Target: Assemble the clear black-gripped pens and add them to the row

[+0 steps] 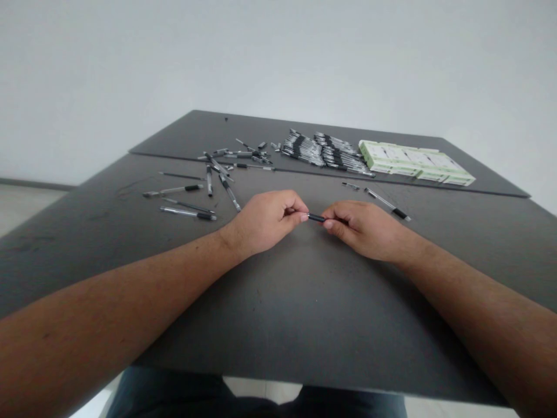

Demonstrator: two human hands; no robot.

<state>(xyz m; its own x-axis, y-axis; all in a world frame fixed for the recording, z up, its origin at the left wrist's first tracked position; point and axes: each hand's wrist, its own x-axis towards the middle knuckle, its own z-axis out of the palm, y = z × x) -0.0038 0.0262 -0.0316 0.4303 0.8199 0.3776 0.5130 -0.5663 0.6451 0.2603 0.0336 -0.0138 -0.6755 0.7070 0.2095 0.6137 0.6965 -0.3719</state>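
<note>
Between my two hands, just above the dark table (278, 302), is a pen (315, 217) held level, its black grip showing in the gap. My left hand (272, 223) pinches one end between thumb and fingers. The other end sits in the closed thumb and fingers of my right hand (365, 229). Both ends are hidden by my fingers. Beyond my right hand lies a clear pen with a black grip (387, 203), with a small pen cap (350, 186) near it. Loose pens (187, 213) and thin refills (189, 205) lie beyond my left forearm.
Toward the back, several pens are laid in tight bundles (304, 148). Right of them stands a row of green and white boxes (413, 159). A heap of loose pen parts (248, 154) lies back left. A seam crosses the table, and a pale wall (278, 58) rises behind.
</note>
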